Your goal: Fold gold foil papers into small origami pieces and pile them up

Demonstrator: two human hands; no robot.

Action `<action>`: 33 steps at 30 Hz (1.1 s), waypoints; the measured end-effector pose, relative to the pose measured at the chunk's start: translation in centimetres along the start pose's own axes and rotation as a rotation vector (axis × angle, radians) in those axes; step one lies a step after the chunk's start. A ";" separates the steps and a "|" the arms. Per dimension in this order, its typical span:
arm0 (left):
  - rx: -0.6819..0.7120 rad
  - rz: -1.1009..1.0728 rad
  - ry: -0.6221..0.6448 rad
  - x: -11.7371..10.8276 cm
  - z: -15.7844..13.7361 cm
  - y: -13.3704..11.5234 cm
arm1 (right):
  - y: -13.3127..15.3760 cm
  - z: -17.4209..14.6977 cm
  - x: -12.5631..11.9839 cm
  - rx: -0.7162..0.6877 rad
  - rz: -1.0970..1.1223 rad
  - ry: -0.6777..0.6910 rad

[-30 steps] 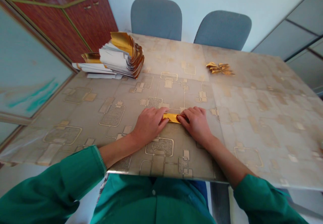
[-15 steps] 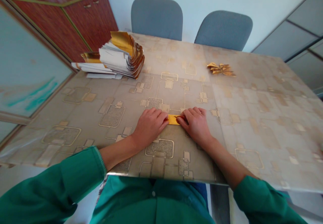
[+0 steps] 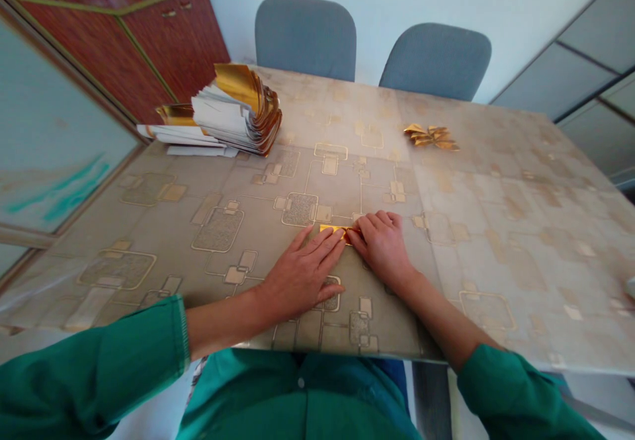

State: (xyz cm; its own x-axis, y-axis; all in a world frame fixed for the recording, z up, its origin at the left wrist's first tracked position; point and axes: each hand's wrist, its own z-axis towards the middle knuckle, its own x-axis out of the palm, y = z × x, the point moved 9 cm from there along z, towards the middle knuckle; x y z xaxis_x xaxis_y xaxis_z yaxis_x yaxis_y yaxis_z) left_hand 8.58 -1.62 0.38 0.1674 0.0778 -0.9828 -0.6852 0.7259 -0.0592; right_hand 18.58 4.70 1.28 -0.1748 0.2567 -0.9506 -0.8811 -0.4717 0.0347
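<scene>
A small folded strip of gold paper lies on the patterned tablecloth, near the front of the table. My left hand rests flat with fingers stretched out, their tips pressing on the strip; the thumb is spread to the side. My right hand is closed, pinching the strip's right end between thumb and fingers. Both hands partly cover the paper.
A thick stack of gold and white paper sheets stands at the back left. Folded gold paper pieces lie at the back right. Two grey chairs are behind the table, and a reddish wooden cabinet is at the far left.
My left hand has let go of the strip's left end and flattened, its fingertips now on the strip close to my right hand. My right hand keeps its hold.
</scene>
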 end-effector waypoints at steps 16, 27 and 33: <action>-0.015 -0.078 0.059 0.1 -0.1 0.6 | -1.0 -0.5 -1.0 0.077 0.141 0.012; -0.017 -0.079 0.029 0.1 -0.2 0.7 | 3.8 -6.0 0.5 -0.154 0.137 0.186; -0.012 -0.062 0.031 0.4 -0.4 1.0 | 3.3 -5.9 0.7 -0.147 0.140 0.227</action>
State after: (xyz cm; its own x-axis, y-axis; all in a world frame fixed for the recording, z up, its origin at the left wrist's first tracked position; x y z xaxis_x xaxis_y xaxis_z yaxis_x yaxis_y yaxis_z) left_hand 7.65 -1.14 -0.10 0.1884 0.0117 -0.9820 -0.6830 0.7201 -0.1224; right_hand 18.10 -1.66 -1.08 -0.1726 -0.0070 -0.9850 -0.7791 -0.6108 0.1409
